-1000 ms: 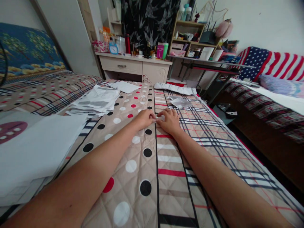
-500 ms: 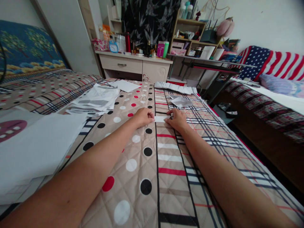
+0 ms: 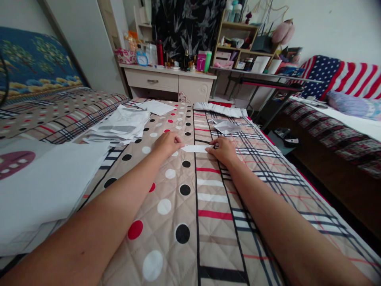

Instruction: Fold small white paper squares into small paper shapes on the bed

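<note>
A narrow white paper strip [image 3: 196, 148] stretches sideways, low over the patterned bedspread [image 3: 166, 246]. Its left end is at the fingertips of my left hand [image 3: 168, 144], which is closed in a pinch. My right hand [image 3: 223, 150] grips the other end between thumb and fingers. Just beyond my right hand lies a folded piece of grey-white paper [image 3: 226, 126]. Farther off is a long folded white paper bundle [image 3: 220, 110].
A loose pile of papers [image 3: 122, 123] lies left of my hands, with a single sheet [image 3: 157, 107] behind it. Large white sheets [image 3: 53, 182] cover the near left. A white dresser [image 3: 160, 81] stands past the bed's far end; another bed [image 3: 333, 135] is at right.
My left hand has moved left, away from my right hand, and more of the paper strip shows between them. The right hand has stayed almost in place.
</note>
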A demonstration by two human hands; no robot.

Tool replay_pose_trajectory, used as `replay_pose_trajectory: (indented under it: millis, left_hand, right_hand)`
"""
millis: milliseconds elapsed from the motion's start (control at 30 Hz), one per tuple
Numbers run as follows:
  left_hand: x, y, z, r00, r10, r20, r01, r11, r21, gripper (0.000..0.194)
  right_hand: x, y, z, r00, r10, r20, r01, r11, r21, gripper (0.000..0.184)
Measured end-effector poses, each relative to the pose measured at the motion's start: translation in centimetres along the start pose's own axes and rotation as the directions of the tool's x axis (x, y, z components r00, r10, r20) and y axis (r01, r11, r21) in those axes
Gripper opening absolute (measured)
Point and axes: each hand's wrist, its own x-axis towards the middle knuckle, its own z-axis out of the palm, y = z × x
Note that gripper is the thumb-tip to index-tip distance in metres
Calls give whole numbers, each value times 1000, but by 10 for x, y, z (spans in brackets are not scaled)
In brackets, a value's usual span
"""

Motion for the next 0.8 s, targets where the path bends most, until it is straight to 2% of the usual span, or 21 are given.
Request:
replay_pose_trajectory:
  millis: [133, 233, 267, 333, 367, 433, 500, 533, 633, 700, 800]
  left_hand:
    - [2, -3, 1, 999, -21, -27, 23, 998, 55, 14]
    - [4, -4, 4, 995, -48, -88, 52, 998, 43, 24]
    - [4, -5, 5, 994, -54, -96, 53, 999, -10, 31]
    - [6, -5, 6, 997, -28, -71, 11, 974, -227, 37]
    - [6, -4, 7, 999, -5, -39, -10, 926, -377, 34]
    - [7, -3, 8, 999, 38, 30, -9, 760, -649, 28]
    - [6, -1, 8, 996, 60, 69, 18, 606, -795, 27]
    - [5, -1, 7, 993, 83, 81, 21, 560, -828, 28]
    - [1, 4, 5, 956, 249, 152, -3, 528, -849, 35]
    - [-3, 10, 4, 931, 309, 193, -1, 531, -847, 37]
    - [-7, 21, 8, 976, 182, 117, 13, 491, -871, 31]
  right_hand:
    - [-1, 1, 0, 1000, 10, -28, -8, 999, 43, 21]
    - [0, 3, 3, 996, 16, -82, -6, 993, 116, 18]
    - [1, 4, 5, 995, 6, -99, 12, 985, 172, 17]
    - [2, 2, 8, 993, -15, -119, 54, 941, 333, 15]
    - [2, 1, 9, 992, -14, -128, 66, 907, 415, 15]
    - [1, -4, 10, 988, 9, -155, 76, 840, 538, 16]
    - [-1, -11, 9, 976, 46, -214, 96, 788, 608, 17]
    - [-2, -14, 7, 966, 58, -253, 120, 765, 633, 18]
    - [-5, -22, 2, 935, 80, -344, 199, 686, 700, 23]
    - [-7, -27, 0, 931, 93, -352, 219, 629, 746, 27]
    - [-12, -36, 2, 947, 84, -310, 208, 576, 791, 25]
